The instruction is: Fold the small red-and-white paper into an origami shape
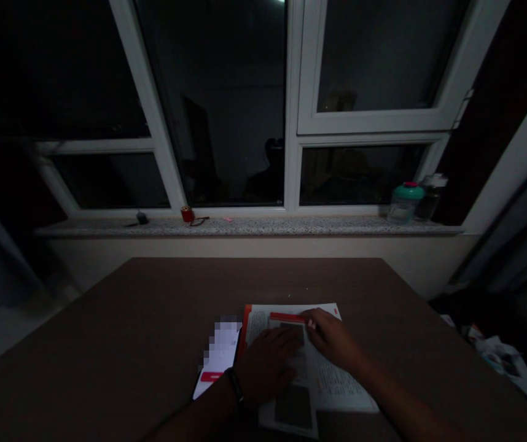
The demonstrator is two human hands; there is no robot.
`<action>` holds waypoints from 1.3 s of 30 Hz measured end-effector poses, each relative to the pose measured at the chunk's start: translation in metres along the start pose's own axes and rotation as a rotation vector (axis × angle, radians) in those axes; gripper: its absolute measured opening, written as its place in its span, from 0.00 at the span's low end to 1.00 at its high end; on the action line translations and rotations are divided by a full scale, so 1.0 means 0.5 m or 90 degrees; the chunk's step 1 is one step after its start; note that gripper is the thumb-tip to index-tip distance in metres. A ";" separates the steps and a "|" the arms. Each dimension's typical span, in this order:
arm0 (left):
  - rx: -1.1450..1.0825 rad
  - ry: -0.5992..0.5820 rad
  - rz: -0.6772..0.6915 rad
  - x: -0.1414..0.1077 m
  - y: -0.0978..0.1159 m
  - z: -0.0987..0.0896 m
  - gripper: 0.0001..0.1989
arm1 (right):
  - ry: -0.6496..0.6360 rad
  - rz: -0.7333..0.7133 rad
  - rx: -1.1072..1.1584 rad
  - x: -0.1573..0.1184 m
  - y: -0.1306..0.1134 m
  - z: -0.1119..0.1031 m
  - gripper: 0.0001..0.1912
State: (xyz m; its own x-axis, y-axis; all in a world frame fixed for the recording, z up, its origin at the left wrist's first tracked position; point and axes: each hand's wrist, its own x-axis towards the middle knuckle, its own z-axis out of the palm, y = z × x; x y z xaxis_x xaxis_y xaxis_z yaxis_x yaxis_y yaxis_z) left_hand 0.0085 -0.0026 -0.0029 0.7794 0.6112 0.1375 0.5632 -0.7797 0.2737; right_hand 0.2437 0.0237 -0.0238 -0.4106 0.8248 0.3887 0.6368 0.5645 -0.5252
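A pale, see-through-looking sleeve (310, 368) with a red strip along its top edge and dark panels lies lengthwise over an open printed book (341, 383). My left hand (268, 362), a dark band on its wrist, rests flat across the sleeve with its fingers stretched out. At the right end of the red strip, my right hand (330, 334) pinches the sleeve's top corner between thumb and fingers. Just left of the book lies a lit phone (222, 353), part of its screen blurred out. Dim light hides the sleeve's contents.
The brown table (153, 319) reaches toward a speckled windowsill (263, 227). On the sill stand a teal-lidded jar (404, 202), a clear bottle (430, 195), a small red container (187, 214) and a small dark bottle (142, 217). Papers (498, 356) lie beyond the table's right edge.
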 end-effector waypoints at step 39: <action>-0.040 0.011 0.045 -0.002 -0.011 -0.028 0.27 | 0.023 0.024 0.082 -0.006 0.014 0.007 0.16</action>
State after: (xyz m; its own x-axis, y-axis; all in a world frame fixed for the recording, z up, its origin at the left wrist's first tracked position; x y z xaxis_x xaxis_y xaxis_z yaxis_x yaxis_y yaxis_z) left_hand 0.0007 0.0033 0.0090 0.8110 0.5583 0.1748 0.4886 -0.8108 0.3224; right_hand 0.2473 0.0251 -0.0312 -0.3631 0.8452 0.3921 0.5618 0.5343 -0.6316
